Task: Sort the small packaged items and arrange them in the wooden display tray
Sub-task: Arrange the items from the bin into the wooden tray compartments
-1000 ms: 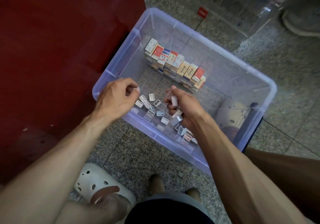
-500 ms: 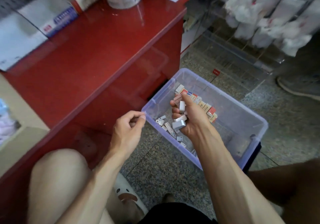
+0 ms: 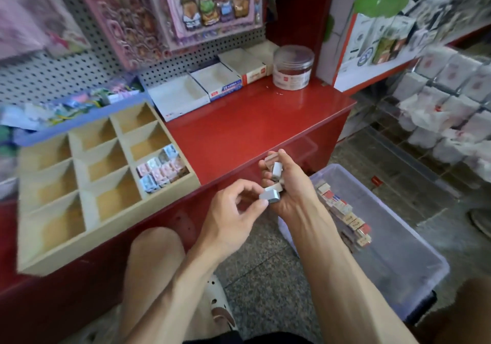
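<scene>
Both hands rose out of the clear plastic bin (image 3: 414,269) toward the red counter (image 3: 255,126). Left hand (image 3: 233,216) pinched one small grey packet (image 3: 269,195). Right hand (image 3: 289,187) clutched several more packets (image 3: 276,169). Wooden display tray (image 3: 170,195) sat on the counter, one near-right compartment holding packaged items (image 3: 162,168).
</scene>
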